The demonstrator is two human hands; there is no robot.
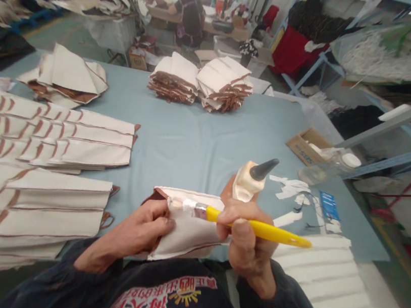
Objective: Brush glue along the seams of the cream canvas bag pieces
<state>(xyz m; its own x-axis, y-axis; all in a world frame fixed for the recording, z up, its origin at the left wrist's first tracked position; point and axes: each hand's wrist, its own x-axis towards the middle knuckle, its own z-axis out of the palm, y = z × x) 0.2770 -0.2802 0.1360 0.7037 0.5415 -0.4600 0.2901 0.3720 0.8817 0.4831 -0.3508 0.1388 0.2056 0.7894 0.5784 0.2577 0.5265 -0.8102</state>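
My right hand (248, 241) is closed around a yellow-handled paintbrush (274, 232) and also holds a cream squeeze bottle (246, 181) with a dark pointed nozzle. The brush lies nearly level, its whitish bristles pointing left at the top edge of a cream fabric piece (192, 236) with brown edging. That piece lies in front of my body at the near table edge. My left hand (143, 227) pinches its left side, fingertips close to the bristles. Whether the bristles touch the fabric is hard to make out.
Rows of overlapping cream pieces (53, 204) cover the left of the blue-grey table (188, 141). Two stacks (174, 75) stand at the back. White strips (288, 219), a clear jar (317, 172) and a cardboard box (304, 146) lie right. A person (190, 14) is farther off.
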